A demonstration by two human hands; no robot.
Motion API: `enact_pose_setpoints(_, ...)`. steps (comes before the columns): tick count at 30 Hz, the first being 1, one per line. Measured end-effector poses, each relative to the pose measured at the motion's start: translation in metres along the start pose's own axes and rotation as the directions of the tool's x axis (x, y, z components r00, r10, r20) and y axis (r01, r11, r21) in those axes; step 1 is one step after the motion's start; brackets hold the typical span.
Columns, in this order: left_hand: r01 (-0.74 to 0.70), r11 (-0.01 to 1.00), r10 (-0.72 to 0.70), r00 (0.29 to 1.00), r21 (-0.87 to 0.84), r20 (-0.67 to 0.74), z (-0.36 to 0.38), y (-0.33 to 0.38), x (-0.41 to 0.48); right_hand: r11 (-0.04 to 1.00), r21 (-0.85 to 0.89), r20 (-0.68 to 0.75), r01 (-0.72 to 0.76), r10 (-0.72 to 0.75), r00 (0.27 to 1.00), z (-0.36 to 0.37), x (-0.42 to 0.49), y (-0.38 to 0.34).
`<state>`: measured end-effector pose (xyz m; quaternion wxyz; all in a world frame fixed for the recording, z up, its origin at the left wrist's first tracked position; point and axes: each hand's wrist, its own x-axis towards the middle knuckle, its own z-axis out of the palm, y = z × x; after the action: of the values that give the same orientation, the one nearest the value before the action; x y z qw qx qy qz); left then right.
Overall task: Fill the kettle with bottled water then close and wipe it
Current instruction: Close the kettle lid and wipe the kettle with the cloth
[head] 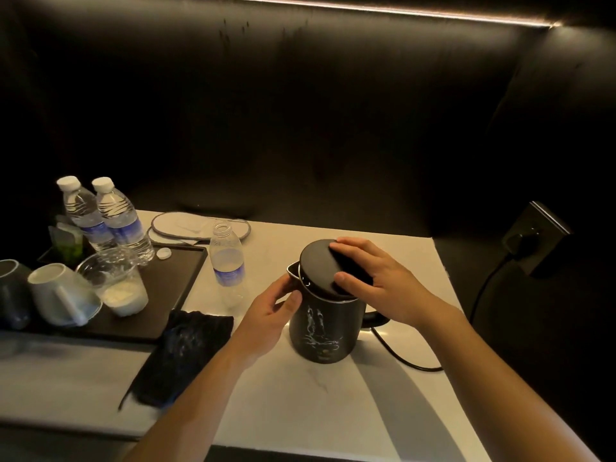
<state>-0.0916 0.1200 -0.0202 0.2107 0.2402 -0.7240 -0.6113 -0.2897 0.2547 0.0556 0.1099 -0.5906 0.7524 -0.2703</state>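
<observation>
A black kettle (325,331) stands on the white counter, its round lid (320,266) tilted and not fully seated on the rim. My right hand (376,278) grips the lid from the right, thumb and fingers around its edge. My left hand (273,311) holds the kettle's body just under the spout. An open, uncapped water bottle (228,258) stands to the left of the kettle, and its white cap (164,253) lies on the tray. A dark cloth (181,355) lies on the counter at the front left.
A black tray (173,288) holds two sealed bottles (103,215), a plastic cup (116,281) and mugs (56,291). White slippers (196,225) lie behind. The kettle's cord (400,358) runs right to a wall socket (533,238). Dark walls close in behind and to the right.
</observation>
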Motion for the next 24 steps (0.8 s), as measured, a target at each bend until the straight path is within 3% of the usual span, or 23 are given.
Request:
enact_pose_setpoints(2,0.012,1.000,-0.012,1.000,-0.019,-0.005,0.001,0.001,-0.001,0.997,-0.082,0.006,0.008,-0.008,1.000,0.002,0.001,0.001)
enact_pose_setpoints(5,0.015,1.000,-0.016,0.999,-0.010,-0.031,-0.001,-0.004,-0.004,0.999,-0.037,0.009,0.005,-0.004,1.000,0.003,0.004,0.005)
enact_pose_setpoints(9,0.079,0.976,-0.012,0.950,0.203,-0.311,-0.026,-0.032,-0.018,0.996,0.089,-0.013,-0.030,0.032,0.999,0.001,0.008,0.014)
enact_pose_setpoints(11,0.167,0.883,0.042,0.903,0.439,-0.428,-0.049,-0.054,-0.030,0.989,0.133,-0.021,-0.071,0.074,0.997,0.001,0.010,0.018)
enact_pose_setpoints(13,0.292,0.664,0.088,0.883,0.689,-0.460,-0.071,-0.077,-0.041,0.973,0.187,0.003,-0.138,0.140,0.990,0.000,0.012,0.021)
enact_pose_setpoints(16,0.410,0.387,0.005,0.895,0.826,-0.447,-0.091,-0.104,-0.055,0.946,0.242,0.061,-0.217,0.208,0.976,0.001,0.014,0.022)
enact_pose_setpoints(18,0.413,0.333,-0.049,0.905,0.847,-0.422,-0.094,-0.116,-0.062,0.935,0.243,0.093,-0.257,0.241,0.966,0.000,0.015,0.022)
enact_pose_setpoints(24,0.433,0.340,-0.114,0.900,0.835,-0.421,-0.090,-0.123,-0.062,0.841,0.391,0.271,-0.375,0.284,0.920,-0.003,0.013,0.026)
